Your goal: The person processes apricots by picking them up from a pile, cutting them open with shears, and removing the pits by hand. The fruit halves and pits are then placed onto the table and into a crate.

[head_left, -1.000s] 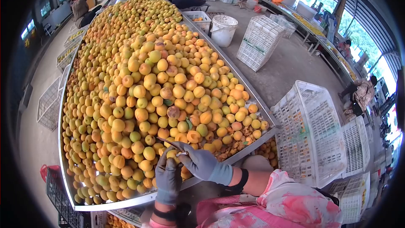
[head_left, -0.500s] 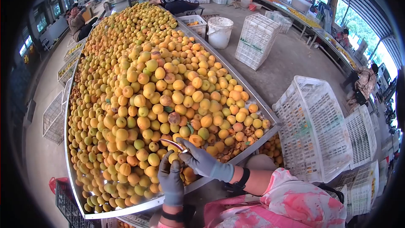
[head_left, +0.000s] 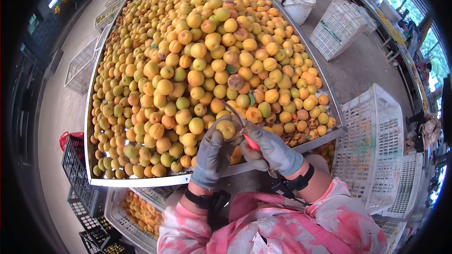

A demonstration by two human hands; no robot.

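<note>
In a grey glove, my left hand [head_left: 210, 153] has its fingers closed around a yellow apricot [head_left: 226, 129] near the front edge of the metal-rimmed table [head_left: 155, 181]. My right hand [head_left: 273, 149], gloved too, grips a knife with a red handle [head_left: 252, 142]. Its thin curved blade [head_left: 234, 112] points up and away, right beside the held apricot. Both hands are close together over the near rim. Beyond them a large heap of apricots [head_left: 188, 61], yellow to greenish with some brown-spotted ones, covers the table.
A white crate [head_left: 372, 146] stands at the right, with another crate [head_left: 338, 29] and a white bucket [head_left: 299, 4] further back. Below the table edge a crate holds halved apricots [head_left: 146, 212]. Black crates [head_left: 84, 174] are at the lower left.
My view has tilted down and turned left. The left hand, with no apricot visible in it before, now holds one up by the blade. My right hand still holds the knife.
</note>
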